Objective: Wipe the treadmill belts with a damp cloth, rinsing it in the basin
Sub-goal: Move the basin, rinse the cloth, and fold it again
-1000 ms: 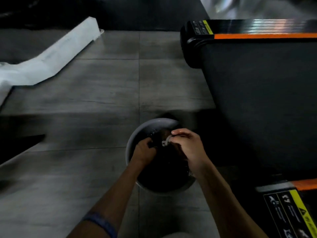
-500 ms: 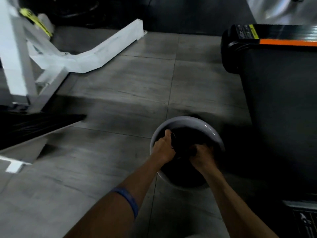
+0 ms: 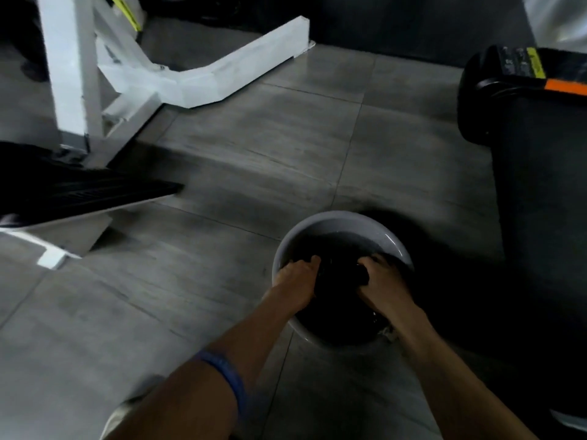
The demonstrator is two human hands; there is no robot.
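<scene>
We are gripping the dark cloth (image 3: 341,274) in the basin (image 3: 287,246) with both grips: left hand (image 3: 297,276) clenching its left end, right hand (image 3: 382,281) its right end, cloth stretching between; treadmill belt (image 3: 546,192) lying right of the right grip.

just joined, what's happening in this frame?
A person crouches over a grey basin on the tiled floor, both hands in it. The left hand and the right hand each grip a dark cloth down in the water, so this looks like the rinse step. The treadmill, with its orange stripe, stands just to the right, and no hand touches it. A white machine frame lies to the far left.
</scene>
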